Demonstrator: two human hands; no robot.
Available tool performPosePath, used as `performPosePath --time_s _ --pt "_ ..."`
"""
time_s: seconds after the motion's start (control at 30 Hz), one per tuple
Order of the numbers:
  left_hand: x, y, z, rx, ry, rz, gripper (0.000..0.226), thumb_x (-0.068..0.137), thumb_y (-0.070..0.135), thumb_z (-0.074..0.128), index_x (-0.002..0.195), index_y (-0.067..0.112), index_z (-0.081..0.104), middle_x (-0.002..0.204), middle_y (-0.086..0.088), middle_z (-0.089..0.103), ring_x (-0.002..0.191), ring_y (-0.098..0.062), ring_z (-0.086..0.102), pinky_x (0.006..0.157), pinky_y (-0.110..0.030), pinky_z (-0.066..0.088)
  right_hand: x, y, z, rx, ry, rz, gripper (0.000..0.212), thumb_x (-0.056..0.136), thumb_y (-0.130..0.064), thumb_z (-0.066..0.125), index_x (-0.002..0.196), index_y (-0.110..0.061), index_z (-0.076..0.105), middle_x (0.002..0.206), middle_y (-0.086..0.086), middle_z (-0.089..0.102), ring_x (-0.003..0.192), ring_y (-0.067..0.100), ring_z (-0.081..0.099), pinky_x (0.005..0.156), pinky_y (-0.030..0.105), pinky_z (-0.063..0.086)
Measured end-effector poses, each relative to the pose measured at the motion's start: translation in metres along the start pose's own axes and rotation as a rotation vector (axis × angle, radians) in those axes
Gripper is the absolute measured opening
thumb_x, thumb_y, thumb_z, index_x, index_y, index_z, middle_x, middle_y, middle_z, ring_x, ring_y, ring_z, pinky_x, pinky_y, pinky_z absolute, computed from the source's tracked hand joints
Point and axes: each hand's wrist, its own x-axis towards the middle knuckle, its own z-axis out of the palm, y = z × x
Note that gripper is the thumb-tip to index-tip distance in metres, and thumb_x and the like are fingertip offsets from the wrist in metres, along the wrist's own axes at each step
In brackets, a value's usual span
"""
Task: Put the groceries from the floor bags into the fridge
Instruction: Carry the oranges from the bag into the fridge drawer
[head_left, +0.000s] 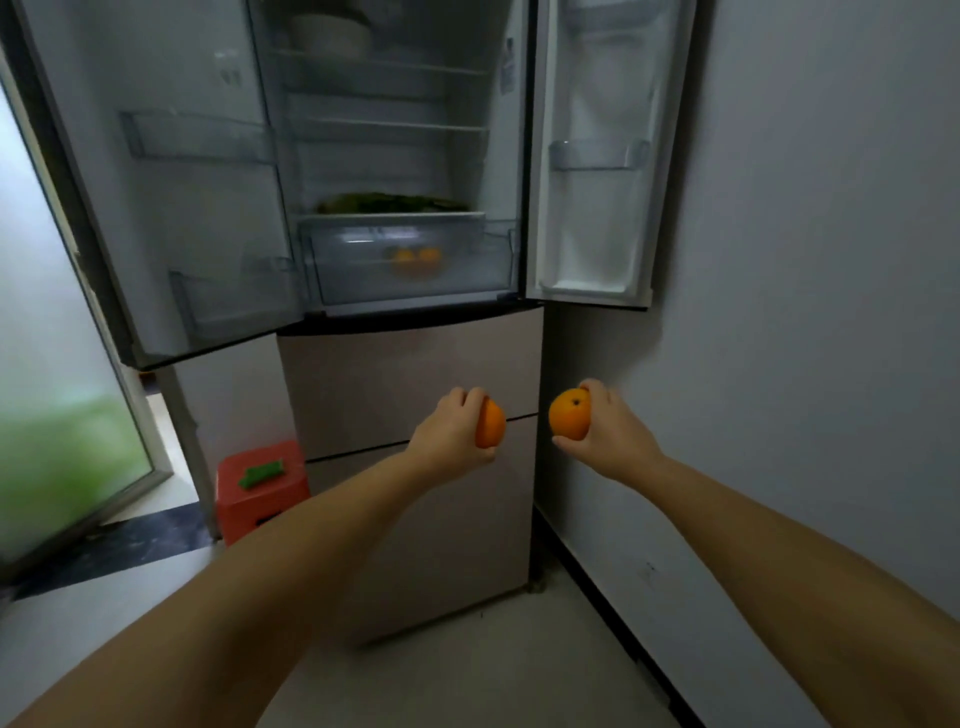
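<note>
I see my left hand (452, 428) gripping 1 orange (491, 422) and my right hand (608, 431) gripping another orange (570, 414), both raised before the fridge (410, 384), whose 2 upper doors stand open. Inside, its clear drawer (410, 260) holds 2 oranges (416, 255), with leafy greens (389, 202) on the shelf above. A red stool (260, 491) sits at lower left.

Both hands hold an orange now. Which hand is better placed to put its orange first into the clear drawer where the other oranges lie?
Probably the left hand. Its orange sits almost directly below the crisper drawer, which already holds oranges. The right hand and its orange sit below the open right door.
</note>
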Motion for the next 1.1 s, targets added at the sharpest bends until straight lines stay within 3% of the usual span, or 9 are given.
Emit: performPosePath --time_s 0.3,0.67,0.77,0.87,1.0,1.1 --pt "0.177 -0.058 -0.028 0.049 0.145 -0.145 0.074 0.079 0.036 0.07 0.139 0.022 0.029 0.137 -0.005 0.036 0.123 -0.026 0.043 0.092 -0.04 0.047 0.232 -0.009 0.012 0.132 -0.028 -0.19 0.077 0.077 -0.041 0.074 0.136 -0.02 0.03 0.134 0.012 0.041 0.111 0.03 0.054 0.089 0.043 0.05" --pt "0.384 -0.166 -0.135 0.298 0.414 0.028 0.072 0.077 0.033 0.072 0.136 0.015 0.036 0.131 -0.011 0.043 0.118 -0.031 0.047 0.09 -0.044 0.046 0.483 -0.115 0.024 0.221 0.164 -0.521 0.075 0.074 -0.043 0.076 0.132 -0.02 0.034 0.131 0.011 0.046 0.11 0.029 0.054 0.089 0.044 0.049" --pt "0.441 -0.196 -0.168 0.301 0.464 0.023 0.069 0.076 0.031 0.071 0.134 0.014 0.037 0.128 -0.013 0.043 0.116 -0.033 0.047 0.089 -0.042 0.044 0.546 -0.142 0.022 0.22 0.205 -0.555 0.074 0.074 -0.043 0.075 0.131 -0.018 0.035 0.13 0.011 0.047 0.106 0.028 0.055 0.084 0.038 0.048" --pt "0.495 -0.227 -0.187 0.298 0.329 -0.048 0.075 0.075 0.033 0.072 0.136 0.017 0.032 0.132 -0.013 0.042 0.119 -0.032 0.046 0.094 -0.041 0.044 0.604 -0.161 0.028 0.142 0.131 -0.583 0.074 0.073 -0.043 0.076 0.13 -0.016 0.036 0.127 0.012 0.05 0.104 0.027 0.055 0.078 0.032 0.043" --pt "0.547 -0.262 -0.185 0.423 -0.027 -0.147 0.067 0.073 0.034 0.074 0.128 0.017 0.041 0.123 -0.012 0.052 0.103 -0.027 0.055 0.087 -0.037 0.049 0.661 -0.179 0.051 -0.074 -0.145 -0.606 0.071 0.074 -0.043 0.076 0.127 -0.014 0.039 0.121 0.01 0.055 0.101 0.024 0.055 0.08 0.033 0.045" --pt "0.57 -0.29 -0.174 0.48 -0.241 -0.213 0.063 0.074 0.037 0.074 0.125 0.018 0.042 0.119 -0.007 0.054 0.103 -0.026 0.057 0.089 -0.04 0.05 0.694 -0.193 0.079 -0.31 -0.351 -0.673 0.072 0.073 -0.048 0.075 0.127 -0.016 0.039 0.12 0.006 0.056 0.1 0.022 0.055 0.081 0.033 0.046"
